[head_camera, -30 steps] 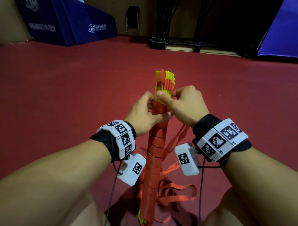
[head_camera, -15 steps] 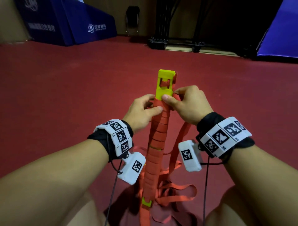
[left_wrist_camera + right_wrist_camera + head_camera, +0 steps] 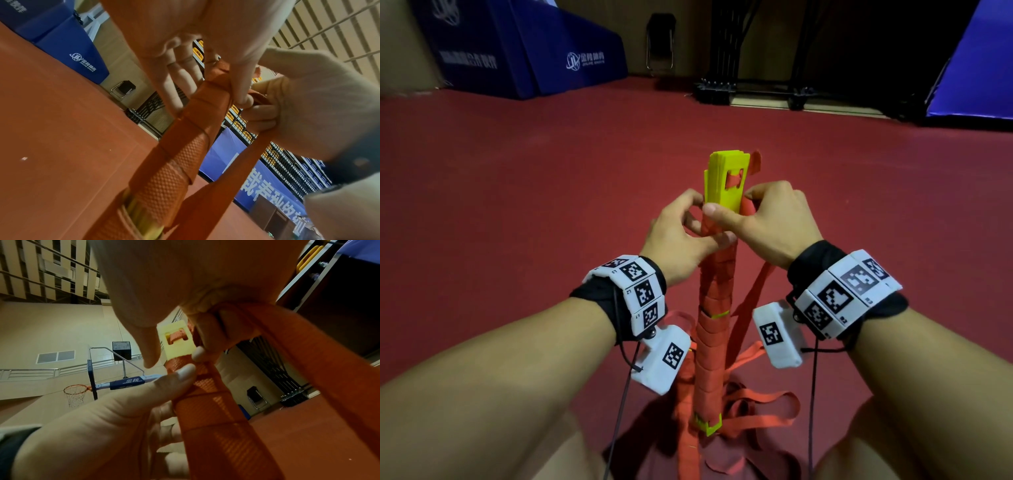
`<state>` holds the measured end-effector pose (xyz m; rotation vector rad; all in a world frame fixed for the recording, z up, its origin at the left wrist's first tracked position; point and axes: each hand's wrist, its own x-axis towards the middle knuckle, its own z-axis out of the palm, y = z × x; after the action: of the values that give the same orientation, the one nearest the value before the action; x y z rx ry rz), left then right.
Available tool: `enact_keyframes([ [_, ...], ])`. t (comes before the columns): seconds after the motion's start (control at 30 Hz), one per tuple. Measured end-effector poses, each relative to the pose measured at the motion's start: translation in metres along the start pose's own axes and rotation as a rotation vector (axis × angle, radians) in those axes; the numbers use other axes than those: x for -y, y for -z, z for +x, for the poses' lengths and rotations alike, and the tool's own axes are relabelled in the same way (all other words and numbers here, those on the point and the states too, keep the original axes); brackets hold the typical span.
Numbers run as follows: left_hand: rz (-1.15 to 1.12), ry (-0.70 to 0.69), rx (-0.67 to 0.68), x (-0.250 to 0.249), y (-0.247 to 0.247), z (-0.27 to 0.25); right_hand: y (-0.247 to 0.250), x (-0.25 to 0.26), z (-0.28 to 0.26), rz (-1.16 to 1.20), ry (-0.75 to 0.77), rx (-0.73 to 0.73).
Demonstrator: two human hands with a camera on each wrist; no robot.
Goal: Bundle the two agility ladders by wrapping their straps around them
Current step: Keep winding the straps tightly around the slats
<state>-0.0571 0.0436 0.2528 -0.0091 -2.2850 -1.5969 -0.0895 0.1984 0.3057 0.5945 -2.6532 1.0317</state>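
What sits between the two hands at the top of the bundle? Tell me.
In the head view, the strap-wrapped ladder bundle stands between the left hand and right hand; both grip it below its yellow rung ends.

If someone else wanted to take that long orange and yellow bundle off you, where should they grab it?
Probably the wrapped middle of the ladder bundle, coming from the side. There the strap turns make a narrow, even column a hand can close round. The yellow rung ends are flat and stacked, and the left hand and right hand crowd just below them.
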Motion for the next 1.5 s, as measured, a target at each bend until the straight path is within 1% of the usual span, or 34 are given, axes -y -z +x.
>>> enact_keyframes([
  [0.13, -0.07, -0.011, 0.047, -0.009, -0.001, -0.004, 0.0, -0.002, 0.001, -0.02, 0.056, 0.003],
  [0.23, -0.158, 0.032, 0.156, -0.01, 0.002, -0.006, 0.003, -0.006, 0.001, -0.013, 0.144, 0.052],
  [0.3, -0.185, 0.046, 0.218, -0.006, 0.004, -0.005, 0.005, -0.01, 0.001, -0.006, 0.173, 0.076],
  [0.37, -0.173, 0.049, 0.204, -0.004, 0.004, -0.003, 0.006, -0.012, 0.001, -0.008, 0.188, 0.089],
  [0.47, -0.132, -0.003, 0.166, -0.002, 0.004, 0.001, 0.006, -0.015, 0.003, -0.02, 0.198, 0.073],
  [0.57, -0.105, -0.019, 0.149, -0.001, 0.005, 0.0, 0.004, -0.018, 0.006, -0.03, 0.184, 0.059],
  [0.73, -0.062, -0.065, 0.082, -0.001, 0.006, -0.001, 0.002, -0.015, 0.006, -0.001, 0.152, 0.053],
  [0.87, -0.067, -0.058, 0.046, -0.002, 0.006, -0.001, 0.003, -0.008, 0.002, -0.036, 0.142, 0.022],
  [1.0, -0.039, -0.019, 0.018, 0.0, 0.005, 0.001, 0.004, -0.008, -0.002, 0.003, 0.155, 0.018],
  [1.07, 0.012, -0.02, 0.003, 0.002, 0.004, 0.002, 0.004, -0.007, -0.003, 0.027, 0.166, 0.018],
  [1.17, -0.001, -0.004, 0.044, 0.003, 0.002, 0.001, 0.002, -0.006, -0.004, -0.012, 0.182, 0.014],
  [1.3, -0.007, 0.004, 0.063, 0.002, -0.001, 0.0, 0.0, -0.007, -0.001, -0.039, 0.189, 0.018],
  [1.5, -0.018, -0.034, 0.106, -0.005, -0.006, -0.001, 0.001, -0.014, 0.005, -0.036, 0.129, 0.01],
])
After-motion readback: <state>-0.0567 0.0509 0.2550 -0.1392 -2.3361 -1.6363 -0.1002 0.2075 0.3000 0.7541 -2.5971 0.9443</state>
